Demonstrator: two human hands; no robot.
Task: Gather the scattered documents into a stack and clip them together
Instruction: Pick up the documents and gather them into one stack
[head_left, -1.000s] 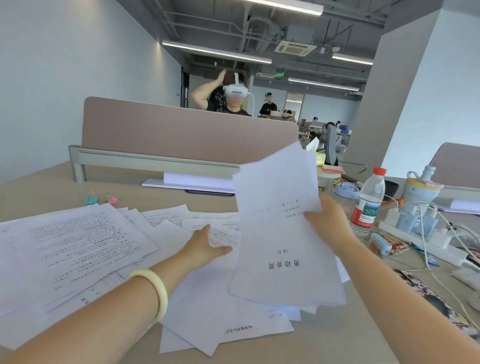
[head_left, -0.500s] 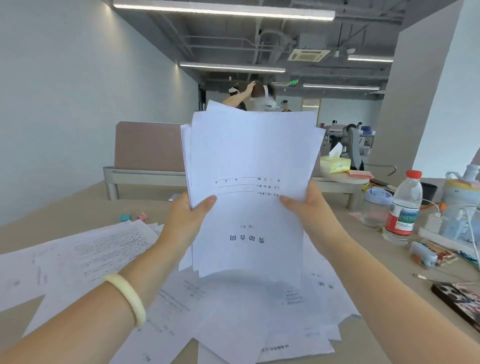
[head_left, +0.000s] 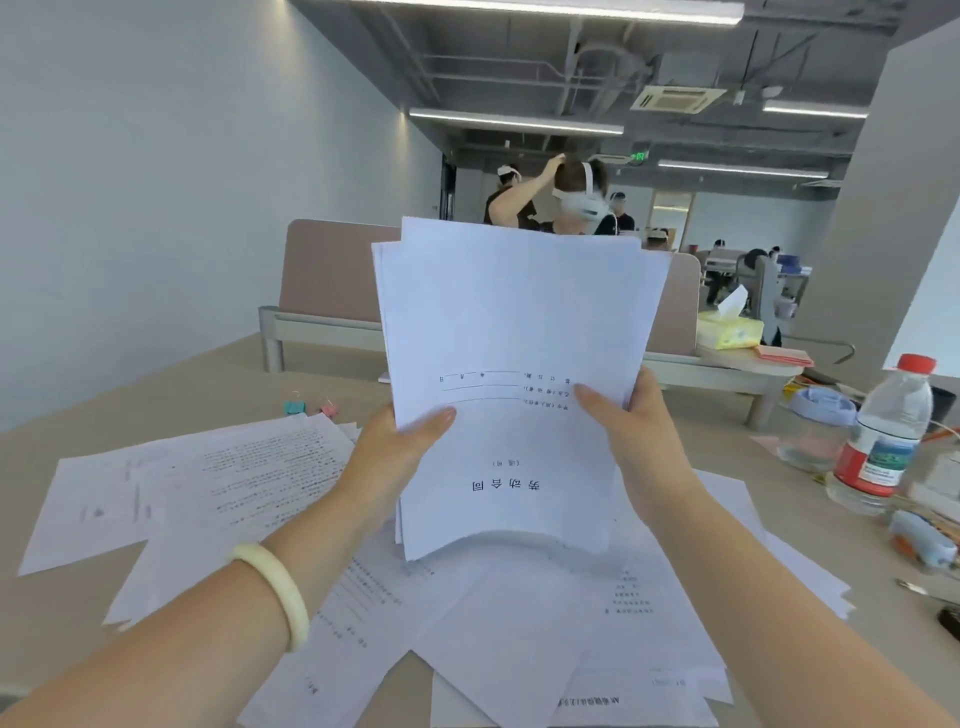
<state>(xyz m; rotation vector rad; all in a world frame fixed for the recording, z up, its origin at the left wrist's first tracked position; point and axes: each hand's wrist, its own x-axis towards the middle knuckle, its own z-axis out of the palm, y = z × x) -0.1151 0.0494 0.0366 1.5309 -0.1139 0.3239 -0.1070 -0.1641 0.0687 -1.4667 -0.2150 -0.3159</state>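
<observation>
Grip pair: the left grip (head_left: 395, 452) and the right grip (head_left: 639, 431) each pinch one side of a single sheaf of documents (head_left: 519, 322), thumbs on the near face and fingers hidden behind it.
Far left of the grip: loose printed sheets (head_left: 208, 478) lie overlapped on the counter (head_left: 130, 395), corners pointing different ways.
Left and beyond the grip: a teal binder clip (head_left: 294, 406) and a pink binder clip (head_left: 328, 409) sit side by side on bare counter, well apart from the sheaf.
Left grip: thumb pressed flat on the cover page at the sheaf's left edge, with a pale bangle (head_left: 275, 587) on that wrist.
Between the grips: the sheaf stands upright, its lower edge bowed just above the papers below. Its print is upside down to the wearer, and its top edges are stepped and uneven.
Right grip: thumb pinching the right edge a little higher up.
Under the grips: more scattered pages (head_left: 519, 634) are heaped at odd angles toward the near edge.
Right of the grip: a red-capped water bottle (head_left: 883, 441) stands well clear.
Step in hand: gathering, about partway by my reading, since many sheets are not yet collected.
Next move: probably tap the sheaf's lower edge square, then add the remaining sheets. Clipping will need one grip freed to reach left and beyond.
</observation>
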